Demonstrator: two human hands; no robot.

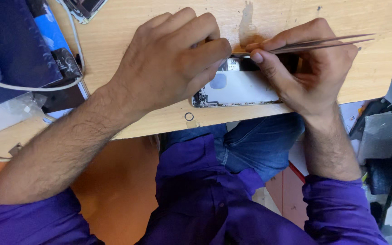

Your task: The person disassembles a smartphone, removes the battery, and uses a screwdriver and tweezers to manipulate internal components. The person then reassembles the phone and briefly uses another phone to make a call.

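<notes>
An opened white phone housing (241,88) lies on the wooden table (128,27) near its front edge, its inner parts showing along the rim. My left hand (173,59) rests over the housing's left end and presses it down, fingers curled. My right hand (307,68) covers the right end and pinches metal tweezers (314,44). The tweezer tips point left into the housing's upper part, between my two hands. What the tips touch is hidden by my fingers.
A small black ring (189,116) lies on the table just in front of the housing. At the left are a dark blue pouch (14,45), a white cable (28,86) and a black packet (66,66). Another device (85,9) sits at the far edge. Clutter fills the floor at right.
</notes>
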